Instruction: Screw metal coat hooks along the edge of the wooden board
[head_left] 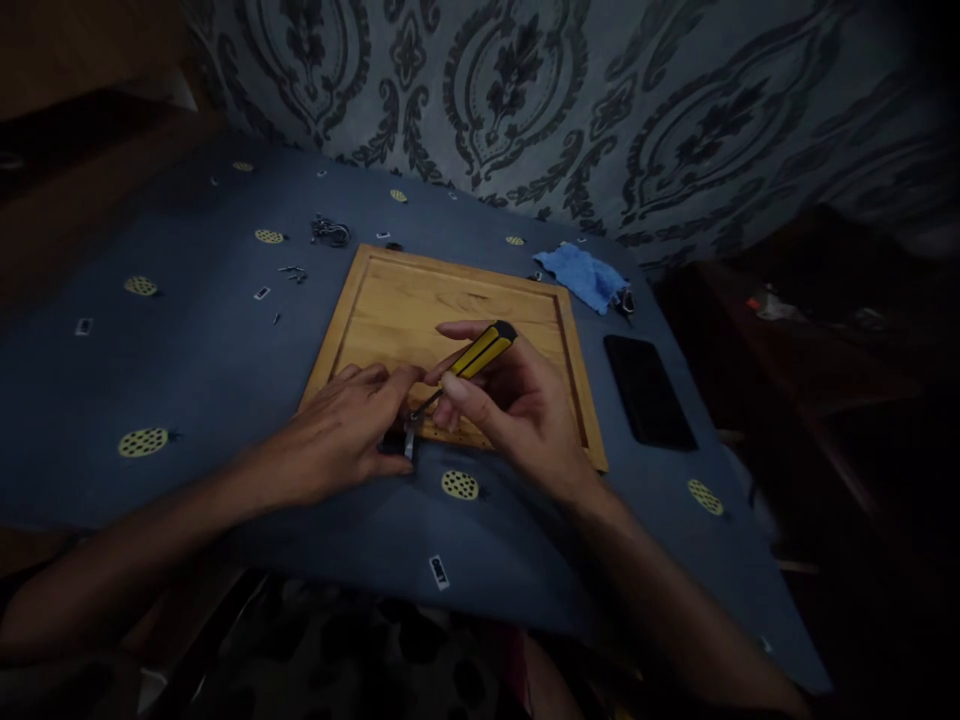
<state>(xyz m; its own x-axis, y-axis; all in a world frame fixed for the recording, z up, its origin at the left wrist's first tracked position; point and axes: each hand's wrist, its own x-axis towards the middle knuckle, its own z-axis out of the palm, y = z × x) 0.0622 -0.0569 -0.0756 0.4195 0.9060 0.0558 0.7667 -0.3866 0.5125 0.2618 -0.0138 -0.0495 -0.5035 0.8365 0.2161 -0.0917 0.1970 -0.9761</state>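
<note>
My right hand [517, 400] is closed round a screwdriver with a yellow and black handle [480, 352]. Its thin shaft slants down and left to a small dark part with a metal piece [401, 440]. My left hand [345, 430] pinches that small part at the near edge of a wooden tray [390, 300]. Most of the part is hidden under my left fingers. Both hands are over the tray's front rim, close together.
A blue cloth with yellow dotted spots [187, 380] covers the table. A black phone [649, 390] lies right of the tray. A crumpled blue rag [581, 272] sits at the back right. Small screws and metal bits [294, 272] are scattered at the back left.
</note>
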